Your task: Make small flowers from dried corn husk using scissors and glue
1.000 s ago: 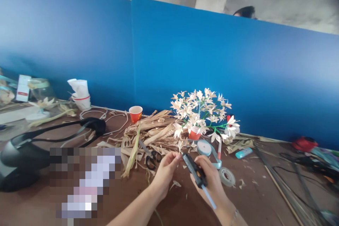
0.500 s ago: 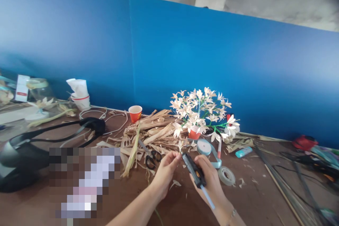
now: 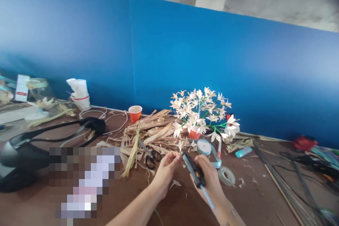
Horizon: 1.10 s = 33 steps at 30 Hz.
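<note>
My left hand (image 3: 167, 169) pinches a small pale flower (image 3: 180, 145) between thumb and fingertips, its petals pointing up. In my right hand (image 3: 210, 176) is a black hot glue gun (image 3: 194, 170), with a pale glue stick (image 3: 208, 197) poking out of its rear. The gun's nozzle is at the base of the flower, close to my left fingertips; whether they touch I cannot tell. Just beyond, a bunch of white flowers (image 3: 200, 111) on green stems stands in a red paper cup (image 3: 194, 133).
Dried husks (image 3: 150, 130) lie behind my left hand, with black-handled scissors (image 3: 153, 159) beside them. Near my right hand are a light-blue ribbon roll (image 3: 204, 147) and clear tape (image 3: 227, 176). A red cup (image 3: 135, 113) and a black headset-like object (image 3: 23, 155) are leftward.
</note>
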{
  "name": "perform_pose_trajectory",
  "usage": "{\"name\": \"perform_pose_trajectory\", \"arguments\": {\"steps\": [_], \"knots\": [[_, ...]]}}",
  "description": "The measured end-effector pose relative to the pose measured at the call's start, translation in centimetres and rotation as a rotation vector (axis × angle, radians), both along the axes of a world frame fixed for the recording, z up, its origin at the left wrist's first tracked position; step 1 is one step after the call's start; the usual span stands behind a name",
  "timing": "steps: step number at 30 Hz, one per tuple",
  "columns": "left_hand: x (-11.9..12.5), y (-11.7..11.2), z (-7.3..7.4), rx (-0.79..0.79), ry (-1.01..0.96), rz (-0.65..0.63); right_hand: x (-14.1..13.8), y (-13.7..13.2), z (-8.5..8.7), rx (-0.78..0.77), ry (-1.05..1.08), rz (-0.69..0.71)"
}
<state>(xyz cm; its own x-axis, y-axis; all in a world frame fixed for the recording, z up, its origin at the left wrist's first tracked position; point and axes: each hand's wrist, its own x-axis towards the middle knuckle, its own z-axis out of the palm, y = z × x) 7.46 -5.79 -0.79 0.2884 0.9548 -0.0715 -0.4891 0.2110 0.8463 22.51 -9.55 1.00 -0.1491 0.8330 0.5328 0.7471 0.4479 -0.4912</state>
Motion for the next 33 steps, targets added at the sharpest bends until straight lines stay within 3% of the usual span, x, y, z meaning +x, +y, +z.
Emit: {"name": "perform_pose_trajectory", "arguments": {"steps": [29, 33], "knots": [[-0.06, -0.10, 0.44, 0.020, -0.029, -0.033, 0.26, 0.12, -0.01, -0.009, -0.027, -0.043], [-0.04, 0.01, 0.23, 0.055, 0.023, 0.008, 0.43, -0.01, 0.05, 0.037, -0.042, -0.062]]}}
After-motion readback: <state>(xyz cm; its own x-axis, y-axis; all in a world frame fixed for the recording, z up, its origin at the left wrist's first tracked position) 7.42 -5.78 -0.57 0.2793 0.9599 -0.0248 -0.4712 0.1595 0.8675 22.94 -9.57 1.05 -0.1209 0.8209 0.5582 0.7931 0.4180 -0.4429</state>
